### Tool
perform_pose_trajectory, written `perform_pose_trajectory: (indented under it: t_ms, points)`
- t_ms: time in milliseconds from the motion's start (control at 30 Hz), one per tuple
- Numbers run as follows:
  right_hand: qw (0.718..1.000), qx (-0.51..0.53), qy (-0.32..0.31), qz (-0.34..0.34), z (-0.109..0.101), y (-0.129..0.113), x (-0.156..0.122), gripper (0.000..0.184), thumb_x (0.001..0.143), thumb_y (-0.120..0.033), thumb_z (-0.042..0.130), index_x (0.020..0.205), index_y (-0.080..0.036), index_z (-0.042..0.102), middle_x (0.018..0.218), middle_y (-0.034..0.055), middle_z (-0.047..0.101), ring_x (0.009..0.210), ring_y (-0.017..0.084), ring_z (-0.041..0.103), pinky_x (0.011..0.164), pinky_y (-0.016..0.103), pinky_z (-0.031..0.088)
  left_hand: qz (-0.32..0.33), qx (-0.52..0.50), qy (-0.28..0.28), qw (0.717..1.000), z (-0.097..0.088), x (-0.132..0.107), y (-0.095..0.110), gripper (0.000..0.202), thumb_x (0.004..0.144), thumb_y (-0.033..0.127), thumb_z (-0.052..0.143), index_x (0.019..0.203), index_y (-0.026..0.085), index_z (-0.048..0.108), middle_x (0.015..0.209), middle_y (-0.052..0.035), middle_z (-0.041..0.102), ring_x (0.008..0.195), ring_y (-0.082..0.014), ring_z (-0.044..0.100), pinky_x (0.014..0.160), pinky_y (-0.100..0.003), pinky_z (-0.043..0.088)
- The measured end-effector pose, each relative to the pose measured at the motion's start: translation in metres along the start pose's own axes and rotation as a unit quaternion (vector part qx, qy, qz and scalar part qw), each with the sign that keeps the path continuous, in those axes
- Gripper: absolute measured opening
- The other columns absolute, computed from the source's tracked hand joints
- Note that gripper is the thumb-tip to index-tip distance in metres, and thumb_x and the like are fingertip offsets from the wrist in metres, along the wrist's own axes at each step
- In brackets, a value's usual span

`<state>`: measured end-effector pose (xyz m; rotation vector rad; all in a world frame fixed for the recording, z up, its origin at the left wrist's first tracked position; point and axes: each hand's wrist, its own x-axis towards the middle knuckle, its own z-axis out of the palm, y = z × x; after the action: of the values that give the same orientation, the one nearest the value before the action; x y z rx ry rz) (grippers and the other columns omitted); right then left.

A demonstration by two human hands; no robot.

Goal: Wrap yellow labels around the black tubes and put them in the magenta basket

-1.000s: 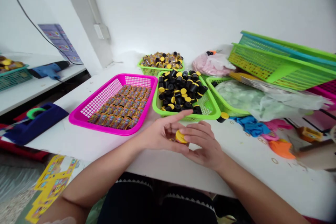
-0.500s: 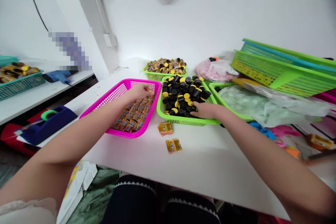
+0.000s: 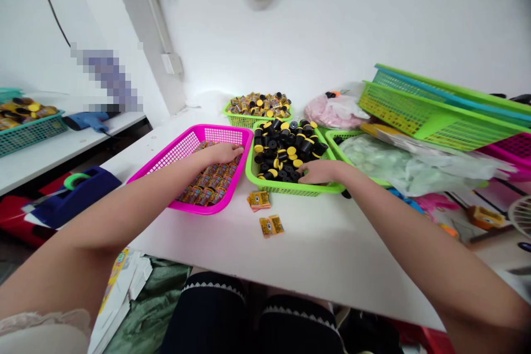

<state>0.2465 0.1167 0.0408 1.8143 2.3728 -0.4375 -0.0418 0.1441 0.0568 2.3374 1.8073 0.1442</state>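
My left hand (image 3: 226,152) reaches into a pink basket (image 3: 207,209), its fingers closed at the far right corner over a labelled canister that is mostly hidden. Rows of small canisters (image 3: 213,180) in printed orange wrap lie packed beneath and in front of that hand. My right hand (image 3: 318,171) is at the near right side of a green basket (image 3: 286,185), heaped with small black canisters (image 3: 285,146) with yellow lids. Its thumb and fingers are bent around a black canister at the heap's edge. Printed orange labels, a stack (image 3: 259,199) and a loose piece (image 3: 271,226), lie before the baskets.
Behind stands another green basket (image 3: 238,120) of wrapped canisters. At right are stacked baskets (image 3: 415,113) and plastic bags (image 3: 385,160). A blue tape dispenser (image 3: 78,199) sits left, with a blue heat gun (image 3: 89,120) on the side table.
My left hand has lowered onto the canisters in the pink basket's far right corner. My right hand has shifted slightly within the near edge of the green basket. The view has moved slightly.
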Motion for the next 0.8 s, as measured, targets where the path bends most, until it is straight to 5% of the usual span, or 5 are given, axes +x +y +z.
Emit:
perform_pose_trajectory:
  t_ms: [167,267,467,567,800]
  points:
    - [0.999,0.049,0.003,0.023,0.002,0.015,-0.015,0.015,0.072,-0.028,0.064,0.075,-0.021,0.077,0.083,0.0059,0.077,0.082,0.027,0.072,0.077,0.035,0.056,0.209,0.033,0.204,0.956,0.015,-0.082,0.039,0.043,0.101,0.031,0.036,0.137,0.013,0.053,0.134,-0.0197,0.059,0.127,-0.0316,0.053,0.11,-0.054,0.035]
    - [0.976,0.183,0.107,0.057,0.008,0.026,-0.03,0.023,0.077,-0.031,0.061,0.094,-0.022,0.074,0.087,0.0049,0.077,0.083,0.025,0.074,0.08,0.034,0.059,0.37,0.039,0.117,0.921,0.067,-0.136,0.062,0.04,0.103,0.027,0.034,0.131,0.013,0.059,0.13,-0.0177,0.064,0.121,-0.0266,0.06,0.104,-0.043,0.046]
    - [0.727,0.62,0.289,-0.058,0.041,0.016,-0.061,0.023,0.077,-0.037,0.072,0.096,-0.027,0.064,0.101,0.0007,0.071,0.086,0.02,0.074,0.092,0.042,0.06,0.321,0.106,0.026,0.941,0.164,-0.204,0.073,0.074,0.096,0.056,0.046,0.15,0.006,0.038,0.148,-0.026,0.046,0.137,-0.0386,0.046,0.11,-0.052,0.044]
    - [0.674,0.665,0.302,-0.108,0.057,0.009,-0.074,0.022,0.078,-0.035,0.073,0.097,-0.029,0.063,0.103,-0.0018,0.069,0.09,0.017,0.073,0.093,0.041,0.06,0.373,0.143,0.054,0.915,0.164,-0.233,0.067,0.055,0.098,0.028,0.047,0.15,0.01,0.041,0.138,-0.0223,0.057,0.126,-0.0349,0.058,0.103,-0.046,0.052]
    - [0.68,0.667,0.248,-0.178,0.07,0.014,-0.079,0.021,0.085,-0.035,0.062,0.105,-0.031,0.061,0.113,-0.0002,0.068,0.102,0.019,0.071,0.097,0.043,0.058,0.413,0.085,0.03,0.906,0.122,-0.226,0.054,0.05,0.09,0.002,0.039,0.138,0.005,0.053,0.133,-0.0182,0.063,0.121,-0.0243,0.064,0.102,-0.034,0.054]
